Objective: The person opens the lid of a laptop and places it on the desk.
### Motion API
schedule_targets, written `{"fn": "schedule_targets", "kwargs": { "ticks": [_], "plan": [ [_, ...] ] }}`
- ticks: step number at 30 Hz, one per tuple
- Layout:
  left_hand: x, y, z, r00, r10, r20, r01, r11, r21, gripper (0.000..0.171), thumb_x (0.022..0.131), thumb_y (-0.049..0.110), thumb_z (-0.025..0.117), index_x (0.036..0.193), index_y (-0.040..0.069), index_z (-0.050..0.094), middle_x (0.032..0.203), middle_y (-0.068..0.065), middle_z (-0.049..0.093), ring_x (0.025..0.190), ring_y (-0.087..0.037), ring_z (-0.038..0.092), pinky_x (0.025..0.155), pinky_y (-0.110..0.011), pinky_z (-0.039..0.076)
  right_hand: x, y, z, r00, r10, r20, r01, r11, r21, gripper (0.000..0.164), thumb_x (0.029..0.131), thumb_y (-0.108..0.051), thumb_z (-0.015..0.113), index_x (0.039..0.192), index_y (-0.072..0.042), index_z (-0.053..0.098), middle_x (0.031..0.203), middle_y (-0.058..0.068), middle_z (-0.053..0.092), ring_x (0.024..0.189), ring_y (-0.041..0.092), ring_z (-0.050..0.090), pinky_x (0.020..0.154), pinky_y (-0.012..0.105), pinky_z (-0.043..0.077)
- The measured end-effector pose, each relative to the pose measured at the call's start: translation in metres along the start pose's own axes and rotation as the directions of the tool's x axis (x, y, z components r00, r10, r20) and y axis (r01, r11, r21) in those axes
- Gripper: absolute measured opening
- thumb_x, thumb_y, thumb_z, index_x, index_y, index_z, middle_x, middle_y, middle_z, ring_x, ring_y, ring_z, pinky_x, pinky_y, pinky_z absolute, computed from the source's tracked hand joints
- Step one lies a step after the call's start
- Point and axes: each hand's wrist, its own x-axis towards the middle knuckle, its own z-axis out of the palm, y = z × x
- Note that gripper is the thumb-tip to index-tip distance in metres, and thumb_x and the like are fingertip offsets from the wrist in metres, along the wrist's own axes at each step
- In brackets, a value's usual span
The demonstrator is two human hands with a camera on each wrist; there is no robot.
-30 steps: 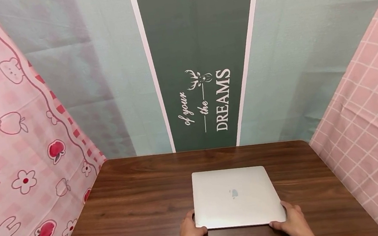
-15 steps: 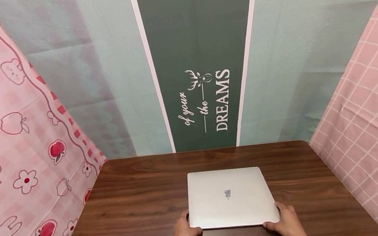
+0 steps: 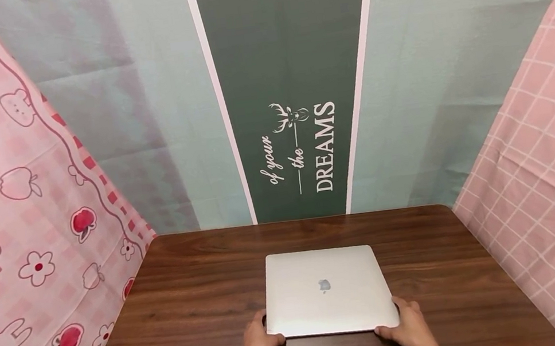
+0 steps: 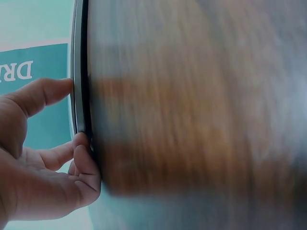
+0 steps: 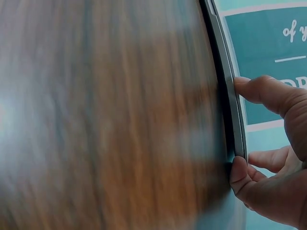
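A closed silver laptop [image 3: 330, 305] with an apple logo on its lid lies flat over the wooden table [image 3: 189, 299]. My left hand [image 3: 258, 343] grips its near left corner, thumb on the front edge and fingers along the side. At the near right corner my right hand [image 3: 408, 327] holds it the same way. In the left wrist view the thumb presses the thin edge of the laptop [image 4: 79, 81], with other fingers curled at the corner. The right wrist view shows fingertips [image 5: 240, 170] at the corner of the laptop's edge.
A patterned pink cloth [image 3: 33, 214] hangs along the table's left side, and a pink checked cloth [image 3: 552, 162] along the right. Behind the far edge hangs a green curtain [image 3: 288, 50] with white lettering. The tabletop is motion-blurred in both wrist views.
Both hands have moved the laptop steadily to the left across the table, keeping the same grip on its near corners.
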Motion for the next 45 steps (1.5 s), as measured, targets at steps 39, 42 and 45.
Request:
{"fn": "schedule_targets", "kwargs": {
  "ticks": [39, 42, 45],
  "plan": [
    [-0.004, -0.004, -0.019, 0.998, -0.038, 0.048, 0.036, 0.999, 0.04, 0.066, 0.047, 0.004, 0.077, 0.109, -0.004, 0.057, 0.095, -0.02, 0.058, 0.087, -0.037, 0.053, 0.075, -0.047, 0.044, -0.009, -0.016, 0.007, 0.995, 0.067, 0.07, -0.066, 0.998, -0.009, 0.092, 0.057, -0.028, 0.088, 0.12, 0.02, 0.042, 0.103, 0.035, 0.047, 0.094, 0.042, 0.051, 0.082, 0.052, 0.041],
    [-0.008, -0.005, -0.02, 0.999, -0.029, 0.045, 0.027, 0.999, 0.046, 0.066, 0.046, 0.005, 0.077, 0.109, -0.004, 0.058, 0.095, -0.019, 0.058, 0.087, -0.036, 0.053, 0.074, -0.046, 0.043, -0.013, -0.015, 0.007, 0.996, 0.062, 0.06, -0.062, 0.998, -0.011, 0.091, 0.055, -0.027, 0.088, 0.118, 0.02, 0.044, 0.1, 0.034, 0.048, 0.092, 0.041, 0.052, 0.08, 0.051, 0.042],
    [-0.01, -0.007, -0.021, 0.999, -0.027, 0.046, 0.025, 0.999, 0.044, 0.066, 0.046, 0.006, 0.077, 0.108, -0.003, 0.058, 0.094, -0.018, 0.058, 0.086, -0.035, 0.053, 0.074, -0.046, 0.043, -0.015, -0.015, 0.007, 0.996, 0.068, 0.059, -0.067, 0.998, -0.016, 0.091, 0.054, -0.026, 0.088, 0.117, 0.02, 0.044, 0.097, 0.034, 0.049, 0.091, 0.042, 0.053, 0.08, 0.052, 0.042]
  ]
}}
